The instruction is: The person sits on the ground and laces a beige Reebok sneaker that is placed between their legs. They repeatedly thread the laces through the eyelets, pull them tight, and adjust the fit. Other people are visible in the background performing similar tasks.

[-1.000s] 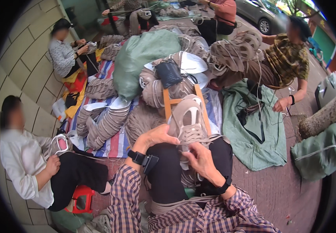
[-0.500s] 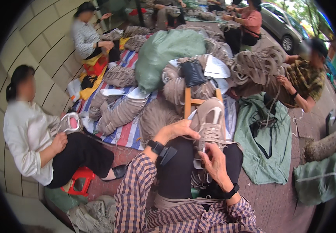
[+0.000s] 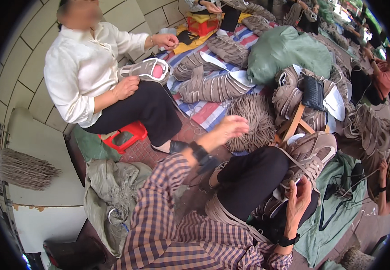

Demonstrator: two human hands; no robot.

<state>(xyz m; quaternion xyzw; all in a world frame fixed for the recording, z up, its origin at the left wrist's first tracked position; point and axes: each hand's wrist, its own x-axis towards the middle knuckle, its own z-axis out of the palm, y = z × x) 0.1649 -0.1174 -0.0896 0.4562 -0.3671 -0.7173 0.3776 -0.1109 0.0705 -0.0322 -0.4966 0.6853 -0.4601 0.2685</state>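
Observation:
A taupe-and-white sneaker (image 3: 313, 150) rests toe up on a wooden stand (image 3: 294, 123) by my knees, part of its lacing threaded. At its lower eyelets my right hand (image 3: 297, 202) is closed in a pinch on a shoelace (image 3: 299, 180), only a small part of which shows. My left hand (image 3: 230, 129) is off the sneaker, its fingers stretched out and nothing visible in them. It is in the air in front of a thick bundle of taupe laces (image 3: 251, 119). More laces (image 3: 231, 216) lie across my lap.
At left a co-worker (image 3: 80, 81) sits on a red stool (image 3: 125, 137) with another shoe (image 3: 147, 69). Stacked shoe uppers (image 3: 215, 87) and a green sack (image 3: 289, 54) lie on a striped sheet (image 3: 204, 114). A pale sack (image 3: 109, 193) lies on the floor, near a broom head (image 3: 28, 170).
The view has swung left. My left hand has let go of the sneaker and moved away toward the lace bundle. My right hand stays at the laces. The co-worker at left has raised one hand.

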